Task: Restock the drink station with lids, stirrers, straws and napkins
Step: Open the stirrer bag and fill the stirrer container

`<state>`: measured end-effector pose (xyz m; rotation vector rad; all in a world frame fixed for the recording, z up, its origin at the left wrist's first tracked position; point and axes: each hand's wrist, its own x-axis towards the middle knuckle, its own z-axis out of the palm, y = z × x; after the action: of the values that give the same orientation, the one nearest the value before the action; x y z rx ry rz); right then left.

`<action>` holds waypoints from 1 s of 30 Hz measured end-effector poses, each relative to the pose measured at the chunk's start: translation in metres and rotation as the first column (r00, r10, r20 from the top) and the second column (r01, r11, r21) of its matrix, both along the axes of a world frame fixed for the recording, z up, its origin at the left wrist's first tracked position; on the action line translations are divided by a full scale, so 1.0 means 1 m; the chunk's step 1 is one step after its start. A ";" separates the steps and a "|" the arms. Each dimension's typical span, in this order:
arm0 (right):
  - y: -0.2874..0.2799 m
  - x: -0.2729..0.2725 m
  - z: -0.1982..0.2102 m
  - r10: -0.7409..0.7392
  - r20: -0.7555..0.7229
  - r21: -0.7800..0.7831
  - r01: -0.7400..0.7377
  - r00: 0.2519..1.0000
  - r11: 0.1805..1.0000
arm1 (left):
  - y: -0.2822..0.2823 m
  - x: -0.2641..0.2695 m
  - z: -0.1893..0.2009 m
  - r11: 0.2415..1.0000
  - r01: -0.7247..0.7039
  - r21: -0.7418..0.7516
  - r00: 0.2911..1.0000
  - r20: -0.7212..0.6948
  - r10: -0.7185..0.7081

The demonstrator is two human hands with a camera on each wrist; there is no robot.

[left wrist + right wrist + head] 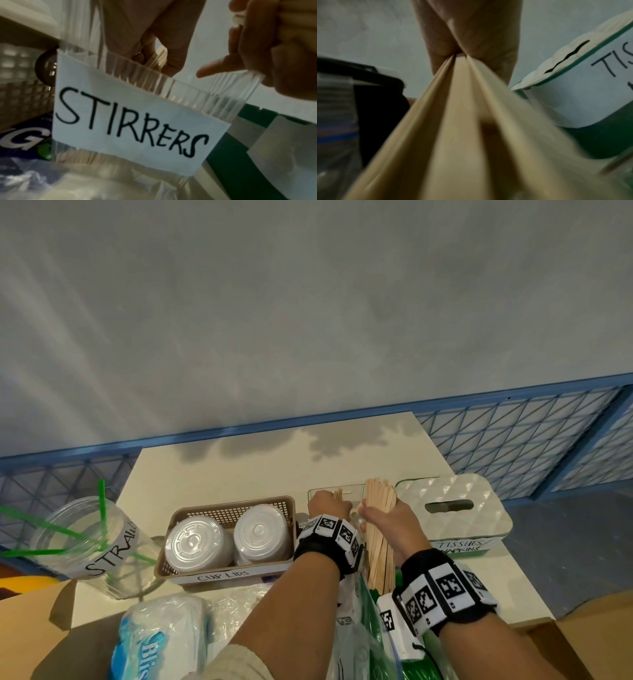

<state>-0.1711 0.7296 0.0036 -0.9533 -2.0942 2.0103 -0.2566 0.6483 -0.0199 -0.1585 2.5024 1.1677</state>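
A clear ribbed holder (214, 97) labelled STIRRERS stands on the white table (239, 470), between the lids basket and the tissue box. My left hand (330, 503) reaches into its top, and its curled fingers (173, 56) hold a few wooden stirrers (338, 494) standing inside. My right hand (376, 513) grips a thick bundle of wooden stirrers (378, 546) around its upper part, just right of the holder. That bundle (462, 121) fills the right wrist view below my pinching fingers (471, 33). The holder's base is hidden behind my wrists in the head view.
A brown basket (191, 571) labelled CUP LIDS holds two stacks of lids. To its left stands a clear jar (92, 546) with green straws. A white tissue box (452, 508) sits at the right. Plastic packs and a napkin pack (161, 642) lie in a cardboard box below.
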 end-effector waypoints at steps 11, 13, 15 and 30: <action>-0.003 -0.003 0.000 -0.005 0.012 -0.020 0.006 1.000 1.000 | 0.003 -0.002 0.008 0.991 0.120 -0.051 0.989 0.091 -0.115; -0.003 -0.002 0.001 -0.010 0.010 -0.007 0.010 1.000 1.000 | 0.006 -0.002 0.009 0.971 0.217 -0.097 0.973 0.100 -0.208; -0.003 -0.002 0.001 -0.024 0.014 -0.017 0.024 1.000 1.000 | 0.008 0.000 0.014 0.958 0.244 -0.154 0.969 0.091 -0.232; 0.004 -0.002 0.000 0.019 0.008 -0.010 -0.019 1.000 1.000 | 0.013 0.000 0.021 0.812 0.485 -0.325 0.874 0.183 -0.450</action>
<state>-0.1732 0.7339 0.0034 -0.9485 -2.1072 2.0316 -0.2568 0.6610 0.0010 0.2917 2.4422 0.4809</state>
